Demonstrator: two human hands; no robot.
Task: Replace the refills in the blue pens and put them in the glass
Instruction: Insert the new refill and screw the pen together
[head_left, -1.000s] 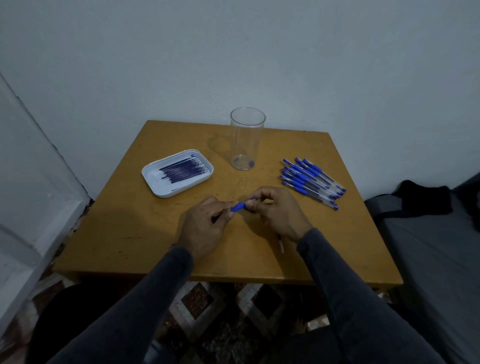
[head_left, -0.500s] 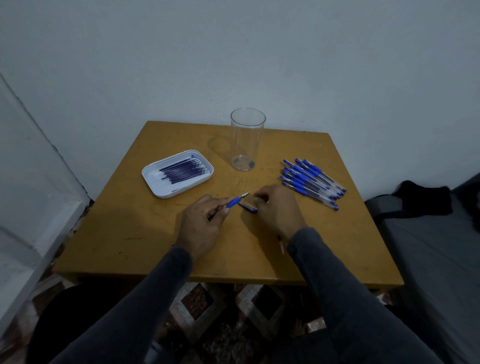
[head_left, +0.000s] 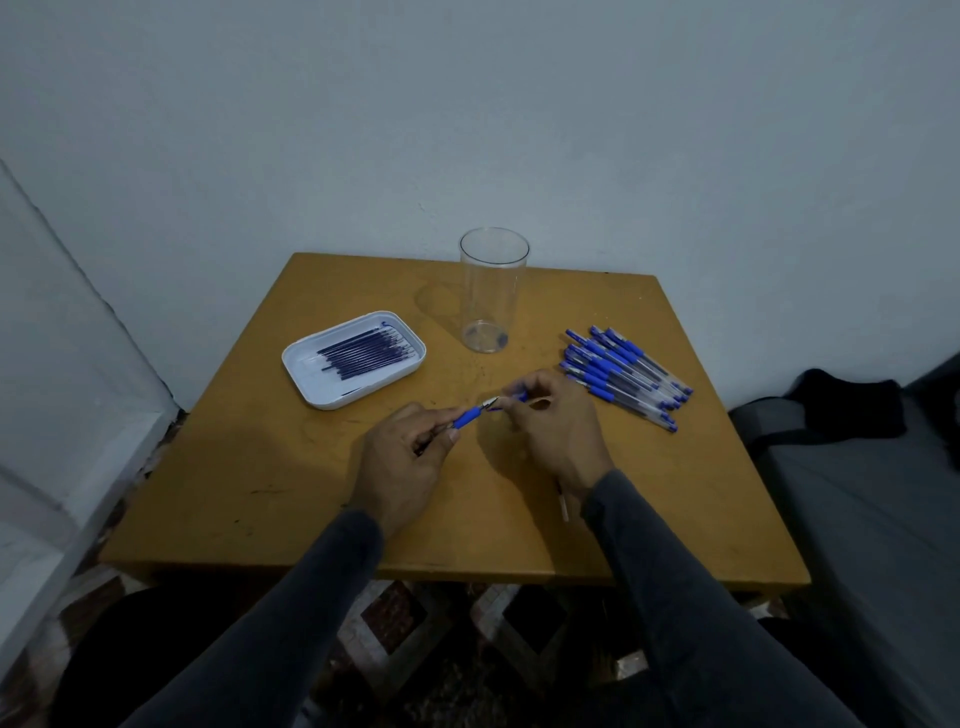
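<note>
My left hand (head_left: 402, 465) holds a blue pen (head_left: 470, 415) by its barrel, its blue grip and metal tip pointing up and right. My right hand (head_left: 556, 431) is closed on a blue pen cap (head_left: 517, 399) right at that tip. A clear glass (head_left: 491, 291) stands upright at the table's back middle, with only a small blue bit at its bottom. A white tray (head_left: 311, 387) at the left holds several dark refills (head_left: 366, 352). Several blue pens (head_left: 623, 371) lie in a pile at the right.
The wooden table (head_left: 260, 467) stands against a white wall. A thin pale stick, perhaps a refill (head_left: 562, 506), lies by my right wrist. A grey bed with a black bag (head_left: 841, 410) is at the right; patterned floor tiles lie below.
The cap came off the pen and my right hand lowered to the table half a second ago; now it is raised again with the cap at the pen's tip.
</note>
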